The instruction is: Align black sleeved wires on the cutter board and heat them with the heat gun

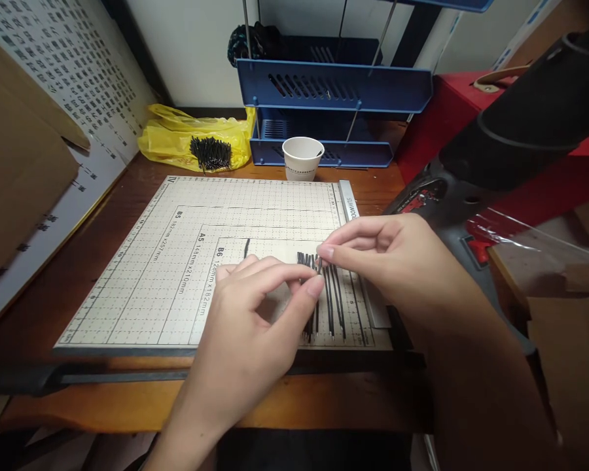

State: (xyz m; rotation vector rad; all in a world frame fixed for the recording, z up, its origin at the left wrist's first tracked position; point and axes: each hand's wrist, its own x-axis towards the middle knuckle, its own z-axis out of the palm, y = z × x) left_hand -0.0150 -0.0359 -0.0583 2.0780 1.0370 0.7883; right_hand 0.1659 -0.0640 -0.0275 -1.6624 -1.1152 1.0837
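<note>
My left hand (258, 311) is closed, thumb and forefinger pinched on a thin black wire over the right side of a cream gridded paper trimmer board (127, 281). My right hand (397, 255) pinches close by at the upper end of what looks like the same wire; the fingertips hide most of it. Below and around the fingers lies a row of several thin black wires (334, 301) with pale tips, side by side on the board. My left hand covers part of this row. A short black piece (247, 248) lies apart, just beyond my left knuckles.
Behind the board stands a white paper cup (302, 160). A bundle of black wires (211, 154) lies on a yellow plastic bag (167, 137). A blue tiered rack (334, 85), red box (466, 98) and black-grey power tool (466, 196) stand beyond. The trimmer's handle (24, 379) runs along the front.
</note>
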